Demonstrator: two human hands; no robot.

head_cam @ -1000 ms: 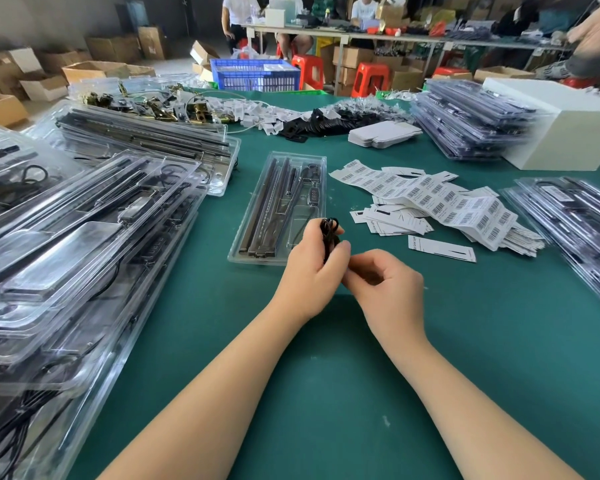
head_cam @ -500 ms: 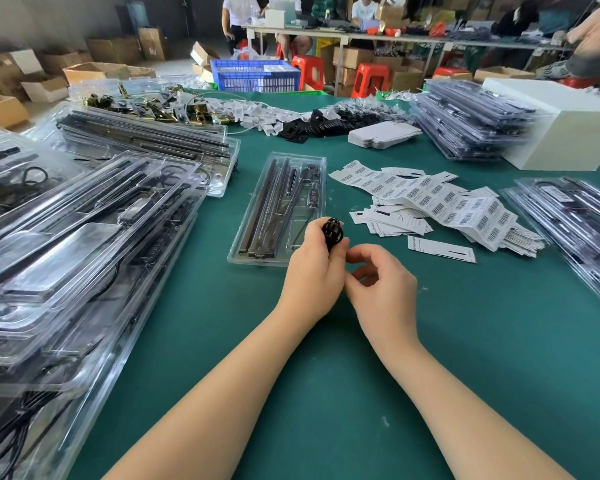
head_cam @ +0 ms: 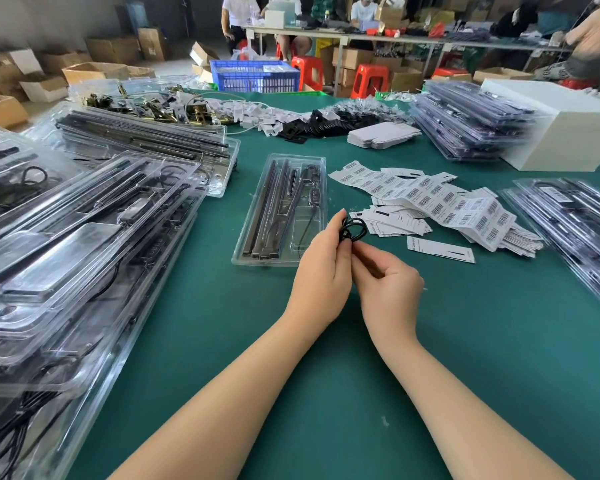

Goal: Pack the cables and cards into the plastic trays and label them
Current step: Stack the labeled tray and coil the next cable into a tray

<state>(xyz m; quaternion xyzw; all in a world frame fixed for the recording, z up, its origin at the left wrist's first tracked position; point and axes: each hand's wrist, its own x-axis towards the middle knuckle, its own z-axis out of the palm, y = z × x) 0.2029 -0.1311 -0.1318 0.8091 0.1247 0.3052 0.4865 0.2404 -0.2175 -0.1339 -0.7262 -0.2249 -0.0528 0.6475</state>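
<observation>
Two hands [head_cam: 354,268] around looped black cable [head_cam: 354,229]

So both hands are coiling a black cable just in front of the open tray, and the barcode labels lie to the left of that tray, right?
Not quite. In the head view the barcode labels lie to the right of the tray, not the left. The rest holds: the left hand and right hand hold the black cable just in front of it.

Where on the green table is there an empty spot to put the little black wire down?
The green table is bare near the person, below both hands and off to the right of the right hand. A thinner bare strip runs between the open tray and the tray stack. It is crowded around the barcode labels and further back.
</observation>
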